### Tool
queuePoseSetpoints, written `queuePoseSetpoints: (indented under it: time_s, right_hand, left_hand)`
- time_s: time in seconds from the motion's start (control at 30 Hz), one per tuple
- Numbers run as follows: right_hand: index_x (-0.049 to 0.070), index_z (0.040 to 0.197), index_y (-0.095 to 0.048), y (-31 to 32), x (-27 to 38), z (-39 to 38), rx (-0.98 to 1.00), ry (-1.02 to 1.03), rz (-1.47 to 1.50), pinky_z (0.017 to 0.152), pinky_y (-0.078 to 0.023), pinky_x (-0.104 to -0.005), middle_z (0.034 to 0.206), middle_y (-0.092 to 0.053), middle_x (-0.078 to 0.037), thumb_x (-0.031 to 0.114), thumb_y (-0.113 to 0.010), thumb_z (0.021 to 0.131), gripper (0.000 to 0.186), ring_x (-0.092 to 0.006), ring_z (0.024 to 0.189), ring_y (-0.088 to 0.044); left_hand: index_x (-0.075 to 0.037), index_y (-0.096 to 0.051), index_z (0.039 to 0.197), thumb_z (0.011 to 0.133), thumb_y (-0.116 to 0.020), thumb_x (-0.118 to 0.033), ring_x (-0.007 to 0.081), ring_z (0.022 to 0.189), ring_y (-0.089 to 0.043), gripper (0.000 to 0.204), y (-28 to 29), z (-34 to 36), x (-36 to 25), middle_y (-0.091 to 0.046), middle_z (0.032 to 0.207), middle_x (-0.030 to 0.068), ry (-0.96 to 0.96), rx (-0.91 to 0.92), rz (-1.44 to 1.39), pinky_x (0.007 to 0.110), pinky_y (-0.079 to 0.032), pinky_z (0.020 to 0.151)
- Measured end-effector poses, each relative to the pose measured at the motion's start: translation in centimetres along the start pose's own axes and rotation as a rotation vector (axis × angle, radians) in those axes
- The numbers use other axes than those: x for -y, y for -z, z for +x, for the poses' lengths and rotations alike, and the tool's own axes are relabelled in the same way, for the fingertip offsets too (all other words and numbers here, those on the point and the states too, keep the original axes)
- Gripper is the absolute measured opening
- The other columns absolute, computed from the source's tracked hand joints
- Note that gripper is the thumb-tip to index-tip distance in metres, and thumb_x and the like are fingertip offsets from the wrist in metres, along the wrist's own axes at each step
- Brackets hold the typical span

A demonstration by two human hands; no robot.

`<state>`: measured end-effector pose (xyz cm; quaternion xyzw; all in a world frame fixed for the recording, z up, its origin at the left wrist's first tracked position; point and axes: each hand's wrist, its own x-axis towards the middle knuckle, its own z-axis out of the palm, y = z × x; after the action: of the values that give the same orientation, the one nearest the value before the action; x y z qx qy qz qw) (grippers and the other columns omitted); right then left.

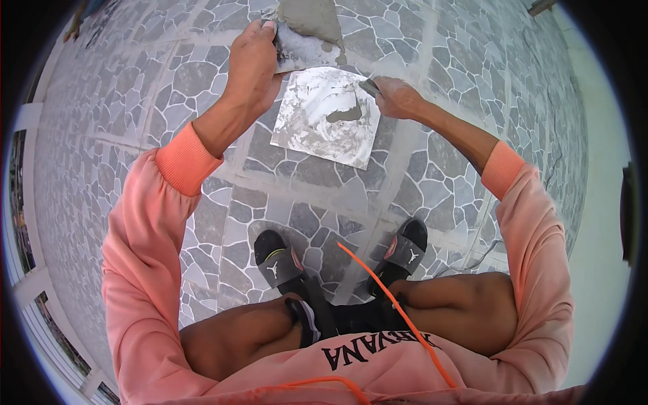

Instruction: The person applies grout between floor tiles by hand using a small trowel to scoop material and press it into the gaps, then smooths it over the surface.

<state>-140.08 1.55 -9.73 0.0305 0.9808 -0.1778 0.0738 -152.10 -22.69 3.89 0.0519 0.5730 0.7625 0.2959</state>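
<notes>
My left hand is closed on the edge of a flat plate smeared with grey and white paste. A thick mound of grey mortar lies on that plate, partly cut off by the view's top edge. My right hand grips a small dark flat-ended tool; most of it is hidden in the fist. Below both hands, a white smeared board with a rounded far edge lies on the floor. One grey mortar patch sits on it, close to the tool.
Grey stone-patterned tiles with pale joints cover the floor. My feet in dark slides are planted near the board. An orange cord hangs in front of me. A thin cable lies at right, and a pale wall rises beyond.
</notes>
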Motion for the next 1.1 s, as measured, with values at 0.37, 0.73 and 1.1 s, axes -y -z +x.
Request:
queuePoseSetpoints:
  time_s: [0.37, 0.73, 1.1]
  right_hand:
    - [-0.004, 0.099, -0.051, -4.6, 1.2, 0.6, 0.015, 0.032, -0.118, 0.073, -0.05, -0.047, 0.087, -0.061, -0.025, 0.013, -0.052, 0.079, 0.026, -0.0394, 0.082, -0.062]
    - [-0.006, 0.093, -0.051, -7.5, 8.5, 0.0, 0.053, 0.049, 0.139, 0.072, -0.047, -0.0485, 0.084, -0.057, -0.027, 0.014, -0.05, 0.083, 0.022, -0.0415, 0.078, -0.059]
    - [-0.005, 0.108, -0.058, -0.6, 6.3, -0.2, 0.394, -0.119, 0.562, 0.077, -0.046, -0.0357, 0.089, -0.064, -0.017, 0.024, -0.056, 0.084, 0.038, -0.0219, 0.084, -0.061]
  left_hand:
    - [0.0, -0.049, 0.116, 0.098, -0.037, -0.014, 0.0117, 0.088, -0.056, 0.026, 5.1, -0.3, 2.0, -0.058, 0.102, 0.0054, -0.038, -0.02, 0.019, 0.029, -0.048, 0.078]
    - [0.0, -0.05, 0.112, 0.099, -0.035, -0.013, 0.0128, 0.088, -0.056, 0.024, 5.2, -0.1, 2.5, -0.058, 0.101, 0.0059, 0.015, -0.095, 0.018, 0.031, -0.047, 0.079]
    - [-0.007, -0.042, 0.131, 0.098, -0.038, -0.021, 0.0177, 0.102, -0.055, 0.036, 6.3, -0.8, 2.1, -0.054, 0.116, 0.0051, 0.079, -0.157, 0.08, 0.039, -0.045, 0.087]
